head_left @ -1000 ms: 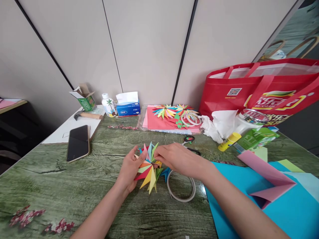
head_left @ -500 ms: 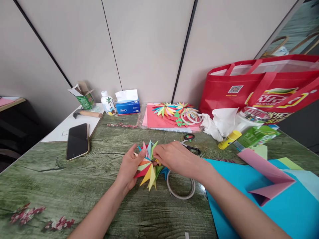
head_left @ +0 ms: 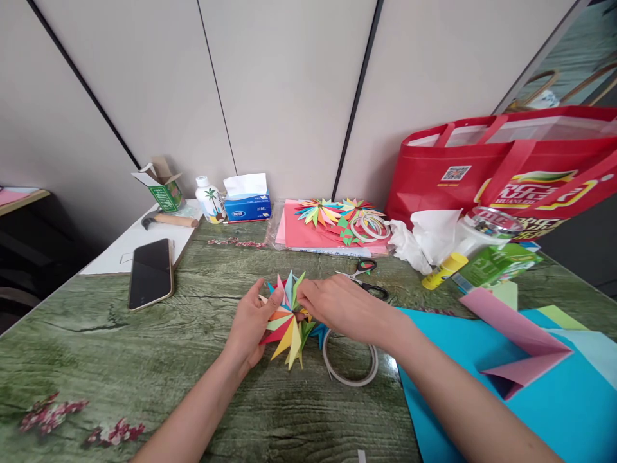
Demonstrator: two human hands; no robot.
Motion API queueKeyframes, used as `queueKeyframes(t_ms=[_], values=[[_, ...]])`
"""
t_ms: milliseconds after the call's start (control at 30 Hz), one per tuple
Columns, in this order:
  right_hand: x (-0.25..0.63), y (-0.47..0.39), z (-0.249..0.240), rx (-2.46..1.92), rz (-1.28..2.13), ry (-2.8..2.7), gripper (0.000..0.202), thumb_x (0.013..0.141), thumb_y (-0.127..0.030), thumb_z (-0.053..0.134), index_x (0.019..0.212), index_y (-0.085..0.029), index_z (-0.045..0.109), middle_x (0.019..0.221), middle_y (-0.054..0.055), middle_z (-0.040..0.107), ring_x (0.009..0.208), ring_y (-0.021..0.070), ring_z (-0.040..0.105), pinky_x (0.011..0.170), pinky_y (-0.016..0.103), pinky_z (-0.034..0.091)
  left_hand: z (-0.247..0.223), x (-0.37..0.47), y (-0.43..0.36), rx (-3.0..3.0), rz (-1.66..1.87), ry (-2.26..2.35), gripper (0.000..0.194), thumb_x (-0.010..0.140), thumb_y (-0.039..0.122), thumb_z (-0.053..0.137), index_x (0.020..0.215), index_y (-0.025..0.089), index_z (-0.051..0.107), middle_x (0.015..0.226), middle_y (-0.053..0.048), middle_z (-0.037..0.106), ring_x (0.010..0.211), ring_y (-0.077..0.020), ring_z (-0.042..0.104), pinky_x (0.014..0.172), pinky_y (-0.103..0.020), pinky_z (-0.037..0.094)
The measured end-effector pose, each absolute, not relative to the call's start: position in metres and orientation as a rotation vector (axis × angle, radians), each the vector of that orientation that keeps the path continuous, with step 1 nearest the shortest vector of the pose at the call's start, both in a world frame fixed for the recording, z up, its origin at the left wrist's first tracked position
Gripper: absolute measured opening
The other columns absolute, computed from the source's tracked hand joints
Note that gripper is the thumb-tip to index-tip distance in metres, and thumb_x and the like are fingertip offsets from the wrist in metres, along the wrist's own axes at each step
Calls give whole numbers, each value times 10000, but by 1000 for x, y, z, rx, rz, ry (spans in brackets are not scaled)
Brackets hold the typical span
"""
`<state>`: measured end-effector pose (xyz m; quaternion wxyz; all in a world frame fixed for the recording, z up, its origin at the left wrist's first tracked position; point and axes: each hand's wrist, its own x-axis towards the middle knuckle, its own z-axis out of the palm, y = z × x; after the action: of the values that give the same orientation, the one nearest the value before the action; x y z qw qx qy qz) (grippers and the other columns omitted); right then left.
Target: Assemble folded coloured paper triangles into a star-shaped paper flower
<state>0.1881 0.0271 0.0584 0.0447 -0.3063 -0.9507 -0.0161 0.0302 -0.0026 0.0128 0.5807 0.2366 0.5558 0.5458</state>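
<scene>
A many-pointed folded paper star in pink, yellow, green, orange and red is held low over the table. My left hand grips its left side, thumb on top. On the star's upper right, my right hand is closed with its fingers pressed on the paper folds; its fingertips are partly hidden. A roll of tape lies flat just right of the star. Black-handled scissors rest behind my right hand.
Blue paper with a folded pink piece lies at the right. Behind are a glue stick, a red bag, finished stars, a tissue box and a bottle. A phone lies at the left.
</scene>
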Motion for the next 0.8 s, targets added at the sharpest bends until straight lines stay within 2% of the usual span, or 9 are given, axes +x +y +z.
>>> queueKeyframes(t_ms=[267, 400, 800], values=[[190, 28, 61, -976, 33, -2871, 170, 907, -201, 366, 786, -145, 470, 608, -1, 566, 467, 94, 442, 486, 268, 118, 10, 29, -2, 568, 1275, 1277, 848, 607, 320, 727, 1313, 84, 319, 404, 143, 399, 334, -71, 442, 369, -183, 390], [190, 27, 64, -979, 120, -2865, 175, 908, -199, 367, 781, -145, 474, 631, 9, 585, 499, 91, 455, 496, 264, 126, 11, 28, -2, 561, 1273, 1264, 874, 605, 319, 729, 1324, 77, 295, 405, 141, 409, 341, -79, 461, 369, -182, 393], [187, 27, 57, -959, -63, -2891, 172, 904, -226, 364, 786, -142, 458, 631, 24, 602, 481, 114, 506, 487, 282, 101, 10, 28, -2, 550, 1284, 1269, 924, 552, 342, 760, 1318, 83, 315, 400, 140, 405, 343, -76, 448, 374, -179, 380]])
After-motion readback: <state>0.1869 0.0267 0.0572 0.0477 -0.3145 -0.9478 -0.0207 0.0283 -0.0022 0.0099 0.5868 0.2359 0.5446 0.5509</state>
